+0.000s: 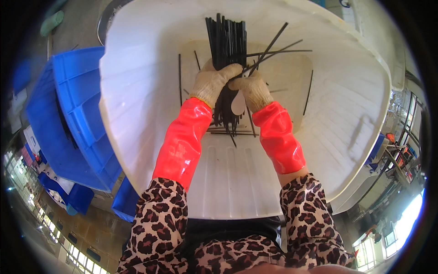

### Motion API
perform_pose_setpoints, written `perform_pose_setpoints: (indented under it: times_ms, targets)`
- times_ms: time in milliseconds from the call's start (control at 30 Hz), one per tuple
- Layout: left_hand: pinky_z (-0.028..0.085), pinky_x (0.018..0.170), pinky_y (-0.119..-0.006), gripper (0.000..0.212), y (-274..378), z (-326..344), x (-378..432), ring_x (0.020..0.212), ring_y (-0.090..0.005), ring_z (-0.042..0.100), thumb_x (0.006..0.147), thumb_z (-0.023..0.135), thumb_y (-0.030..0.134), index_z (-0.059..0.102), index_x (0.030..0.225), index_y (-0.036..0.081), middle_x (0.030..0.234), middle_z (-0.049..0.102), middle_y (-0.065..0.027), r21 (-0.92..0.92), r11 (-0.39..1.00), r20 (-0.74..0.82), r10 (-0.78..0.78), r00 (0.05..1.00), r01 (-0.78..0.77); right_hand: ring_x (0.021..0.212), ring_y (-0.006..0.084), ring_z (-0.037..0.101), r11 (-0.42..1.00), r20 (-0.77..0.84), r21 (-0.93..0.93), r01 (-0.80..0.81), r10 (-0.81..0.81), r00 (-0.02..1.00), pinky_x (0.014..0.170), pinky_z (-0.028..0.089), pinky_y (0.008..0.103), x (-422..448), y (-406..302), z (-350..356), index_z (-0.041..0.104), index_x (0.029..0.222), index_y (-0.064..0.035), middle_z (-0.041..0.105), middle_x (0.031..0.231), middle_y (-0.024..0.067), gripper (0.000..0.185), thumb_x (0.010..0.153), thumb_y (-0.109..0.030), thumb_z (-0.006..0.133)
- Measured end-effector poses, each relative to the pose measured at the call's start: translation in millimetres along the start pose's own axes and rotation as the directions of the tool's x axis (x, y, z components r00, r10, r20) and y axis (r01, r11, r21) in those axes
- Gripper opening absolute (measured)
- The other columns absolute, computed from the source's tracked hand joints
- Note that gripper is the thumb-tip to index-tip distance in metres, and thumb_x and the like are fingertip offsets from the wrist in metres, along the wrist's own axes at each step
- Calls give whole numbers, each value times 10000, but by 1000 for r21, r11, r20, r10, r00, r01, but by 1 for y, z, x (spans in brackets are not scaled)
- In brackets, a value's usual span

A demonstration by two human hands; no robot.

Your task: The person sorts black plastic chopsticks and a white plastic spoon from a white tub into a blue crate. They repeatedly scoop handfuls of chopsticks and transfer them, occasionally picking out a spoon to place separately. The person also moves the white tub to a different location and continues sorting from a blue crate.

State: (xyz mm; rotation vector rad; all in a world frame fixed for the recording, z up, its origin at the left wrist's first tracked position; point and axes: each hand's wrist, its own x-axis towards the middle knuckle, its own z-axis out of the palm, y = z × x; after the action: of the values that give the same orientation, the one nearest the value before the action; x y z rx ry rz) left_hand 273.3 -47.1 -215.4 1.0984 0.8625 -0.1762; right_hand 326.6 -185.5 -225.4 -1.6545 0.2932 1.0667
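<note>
My left hand, in a knitted beige glove with a red rubber sleeve cuff, is closed around a thick bundle of thin black strips. The bundle's upper ends fan out slightly beyond the hand, and its lower ends hang below, between the wrists. Close beside it, my right hand, gloved the same way, grips a few black strips that stick out at angles to the upper right. Its fingertips are partly hidden by the strips. Both hands are inside a large white plastic tub.
More loose black strips lie scattered in the tub. Left of it stands a blue plastic crate with dark strips inside, and a smaller blue bin sits below. A green cylindrical object lies on the floor at upper left.
</note>
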Motion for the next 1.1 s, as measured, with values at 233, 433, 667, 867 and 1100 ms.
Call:
perform_pose_setpoints:
  times_ms: [233,433,667,867,1100]
  targets:
    - [555,773,-317,400,-117,-25,-96,839,-174,685,825,819,206,733,1150,-12,986,750,-64,64,925,139,-379,915,374,1125,399,706,808,7,-461,-366,415,910,970,560,437,-92,149,-5,600,1341,-2,737,1147,258,724,662,-114,823]
    - [557,777,-313,445,-136,-28,-142,835,-167,678,842,800,199,696,1219,-12,984,735,-53,-90,907,27,-411,911,412,1174,386,698,770,31,-520,-370,449,893,1009,542,415,-124,115,1,569,1424,-26,742,1176,242,760,705,-122,793]
    - [550,779,-302,436,-46,-24,-116,875,-127,660,868,799,271,700,1199,5,1015,723,-38,-78,984,74,-155,985,160,1055,172,615,999,468,50,-19,-7,884,958,493,325,-102,18,-15,622,1309,53,691,1132,94,689,891,-468,787]
    - [575,828,-315,560,21,-13,-134,922,-155,697,813,887,240,670,1267,-6,1084,744,-72,-88,995,3,-42,999,42,1033,160,621,986,310,-130,108,-63,949,918,504,318,-132,-54,-2,624,1325,36,697,1124,86,668,970,-522,726]
    - [559,900,-307,511,74,0,-165,965,-170,693,816,875,193,689,1262,28,1105,748,-64,-7,980,102,197,975,-198,1048,145,618,948,246,215,235,-286,926,970,511,322,-156,-64,3,649,1297,15,706,1147,59,450,1016,-334,701]
